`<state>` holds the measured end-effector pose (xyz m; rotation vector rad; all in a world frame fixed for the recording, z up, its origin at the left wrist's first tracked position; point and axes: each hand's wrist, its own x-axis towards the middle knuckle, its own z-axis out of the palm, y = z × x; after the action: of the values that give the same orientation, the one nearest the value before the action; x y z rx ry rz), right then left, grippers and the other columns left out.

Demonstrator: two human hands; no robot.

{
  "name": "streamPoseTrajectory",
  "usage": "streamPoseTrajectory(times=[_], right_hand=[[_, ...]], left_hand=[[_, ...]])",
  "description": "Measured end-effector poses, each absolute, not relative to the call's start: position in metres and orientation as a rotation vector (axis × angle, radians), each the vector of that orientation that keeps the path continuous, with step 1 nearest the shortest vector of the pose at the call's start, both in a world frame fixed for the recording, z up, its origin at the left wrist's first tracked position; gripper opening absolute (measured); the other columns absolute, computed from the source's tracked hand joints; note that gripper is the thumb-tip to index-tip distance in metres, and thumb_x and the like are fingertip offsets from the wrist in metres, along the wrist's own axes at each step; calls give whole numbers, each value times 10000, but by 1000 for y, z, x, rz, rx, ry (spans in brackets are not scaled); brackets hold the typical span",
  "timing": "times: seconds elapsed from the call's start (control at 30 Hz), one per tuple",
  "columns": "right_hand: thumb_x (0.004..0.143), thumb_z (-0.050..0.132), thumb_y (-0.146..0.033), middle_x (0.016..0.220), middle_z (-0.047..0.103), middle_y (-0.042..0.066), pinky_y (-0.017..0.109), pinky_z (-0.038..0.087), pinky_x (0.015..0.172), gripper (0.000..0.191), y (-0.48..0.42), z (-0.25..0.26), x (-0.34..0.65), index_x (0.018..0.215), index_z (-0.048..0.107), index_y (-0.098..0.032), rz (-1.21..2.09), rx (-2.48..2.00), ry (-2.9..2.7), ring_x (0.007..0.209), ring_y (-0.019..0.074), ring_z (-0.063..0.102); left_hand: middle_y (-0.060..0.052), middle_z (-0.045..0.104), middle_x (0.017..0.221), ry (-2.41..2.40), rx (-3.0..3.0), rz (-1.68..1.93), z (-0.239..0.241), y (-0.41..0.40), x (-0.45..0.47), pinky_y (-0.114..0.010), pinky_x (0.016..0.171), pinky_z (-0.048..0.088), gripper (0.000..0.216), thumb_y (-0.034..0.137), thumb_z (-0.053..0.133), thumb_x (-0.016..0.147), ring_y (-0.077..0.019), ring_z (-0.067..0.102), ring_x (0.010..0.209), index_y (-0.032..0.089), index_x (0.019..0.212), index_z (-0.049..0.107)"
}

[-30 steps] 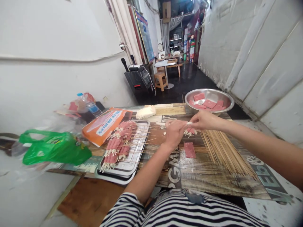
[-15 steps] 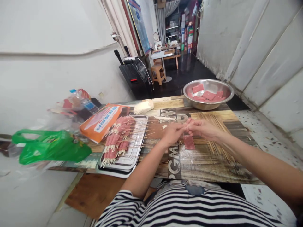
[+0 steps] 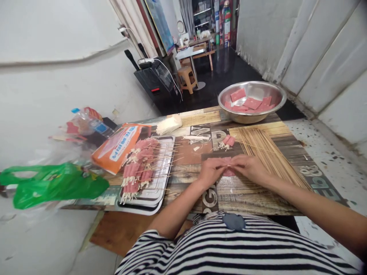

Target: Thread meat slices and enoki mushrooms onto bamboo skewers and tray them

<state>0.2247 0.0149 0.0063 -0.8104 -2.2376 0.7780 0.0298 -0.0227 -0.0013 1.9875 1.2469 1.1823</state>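
Note:
A pink meat slice (image 3: 228,172) lies on the wooden-patterned table in front of me. My left hand (image 3: 211,170) pinches its left side, and the fingertips of my right hand (image 3: 249,167) pinch its right side. The fingertips nearly meet over the slice and hide part of it. Just beyond my hands rests a skewer with pink meat rolls (image 3: 228,141), pale enoki ends sticking out. Loose enoki strands (image 3: 197,138) lie to the left of it. Bamboo skewers (image 3: 265,152) are spread under and beside my right forearm.
A steel bowl (image 3: 252,118) with several meat slices stands at the far right. On the left, a metal tray (image 3: 163,191) holds stacked skewered rolls (image 3: 137,172). Around it are an enoki bunch (image 3: 169,124), an orange packet (image 3: 119,147) and a green bag (image 3: 57,185).
The skewered rolls now lie on the table beyond my hands. Both hands have come down onto the meat slice, which lay flat below them before. The camera view has shifted slightly.

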Motion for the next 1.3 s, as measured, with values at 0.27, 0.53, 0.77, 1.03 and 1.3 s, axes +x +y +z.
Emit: streamPoseTrajectory(times=[0.27,0.53,0.77,1.03,1.3], right_hand=[[985,375,-196,1140,673,87,347,516,855,324,4,3,226,1118,670,-191,326,-568,-2516,992,185,597],[992,359,-217,966,623,146,416,490,866,321,2,0,224,1000,649,-79,-54,-478,-2824,955,232,568],[958,376,-131,1029,654,191,419,498,872,315,-1,-3,224,1066,658,-40,-26,-484,-2764,989,254,583],[895,573,-265,882,699,59,295,488,766,179,9,10,224,883,737,-193,764,-960,-2313,831,177,627],[820,627,-296,823,697,36,265,411,687,169,23,26,215,766,754,-198,978,-1354,-2362,770,173,611]], left_hand=[[-100,740,999,1175,2606,907,3,-29,22,-346,826,533,238,232,494,958,-191,656,955,173,961,725],[-171,658,1131,1014,2778,665,15,-34,16,-399,984,496,255,223,504,921,-243,590,1126,96,1090,648],[-125,694,1057,1039,2770,731,5,-31,18,-380,937,526,240,299,498,954,-212,632,1042,144,1019,669],[-69,752,922,1200,2412,1043,0,-30,24,-321,758,539,201,276,549,935,-172,673,822,204,965,734],[-59,729,1046,1159,2604,940,-2,-30,19,-291,802,523,257,263,487,971,-157,659,935,232,1145,673]])
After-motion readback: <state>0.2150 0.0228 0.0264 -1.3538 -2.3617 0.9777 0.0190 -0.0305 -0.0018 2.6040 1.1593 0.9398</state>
